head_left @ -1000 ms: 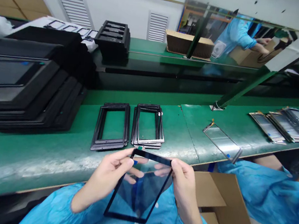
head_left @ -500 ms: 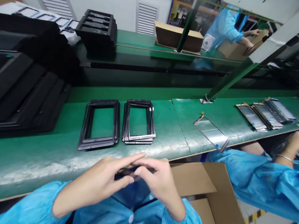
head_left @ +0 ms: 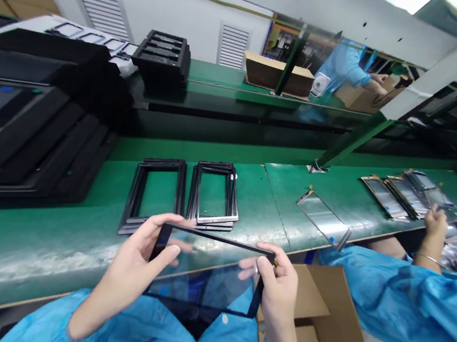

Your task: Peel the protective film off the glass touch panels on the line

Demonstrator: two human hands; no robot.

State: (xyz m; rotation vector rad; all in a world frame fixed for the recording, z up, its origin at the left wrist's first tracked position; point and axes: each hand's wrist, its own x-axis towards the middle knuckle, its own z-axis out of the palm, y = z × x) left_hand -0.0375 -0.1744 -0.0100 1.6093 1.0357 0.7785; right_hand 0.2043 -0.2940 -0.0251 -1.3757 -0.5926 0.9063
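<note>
Pinching a glossy see-through rectangular panel [head_left: 209, 272] (black-bordered), left fingers [head_left: 167, 254] and right fingers [head_left: 266, 270] closed on opposite ends

Bright light leaves white glare on the green counter [head_left: 51, 268]; the stacked black trays [head_left: 44, 130] lose detail in darkness, and wide-angle distortion stretches the outer edges.

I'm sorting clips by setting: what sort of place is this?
Probably an electronics assembly workshop: black frames are stacked on a green bench, someone holds a dark-bordered clear panel, and a co-worker's hand is farther along.
</note>
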